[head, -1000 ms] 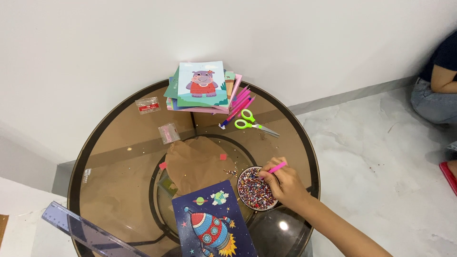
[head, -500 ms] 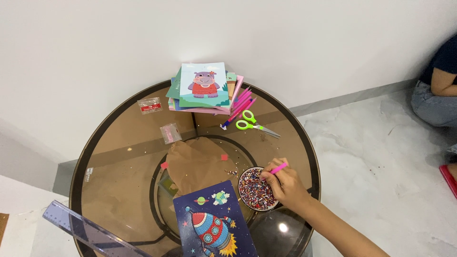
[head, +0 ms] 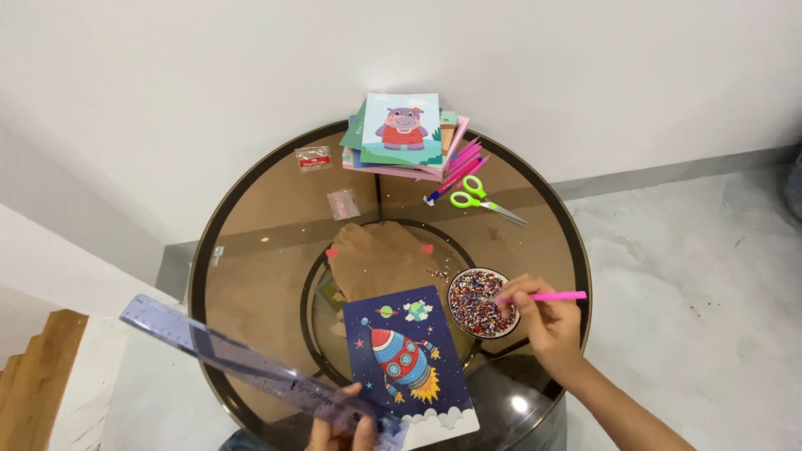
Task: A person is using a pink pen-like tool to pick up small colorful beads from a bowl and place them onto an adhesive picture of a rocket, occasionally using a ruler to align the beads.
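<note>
Left hand (head: 338,430) pinches a translucent blue ruler (head: 251,363) at the near edge, beside the rocket picture (head: 409,359). Right hand (head: 547,321) grips a pink pen (head: 547,296), tip in the bead bowl (head: 480,301). Farther off, green scissors (head: 480,196) and stacked picture cards (head: 401,134).

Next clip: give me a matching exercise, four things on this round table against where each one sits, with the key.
Things:
1. ruler
2. pink pen
3. scissors
4. rocket picture

Places:
A. in the right hand, tip at the bead bowl
B. beside the card stack
C. in the left hand
D. flat at the near edge

Pairs: 1-C, 2-A, 3-B, 4-D
</note>
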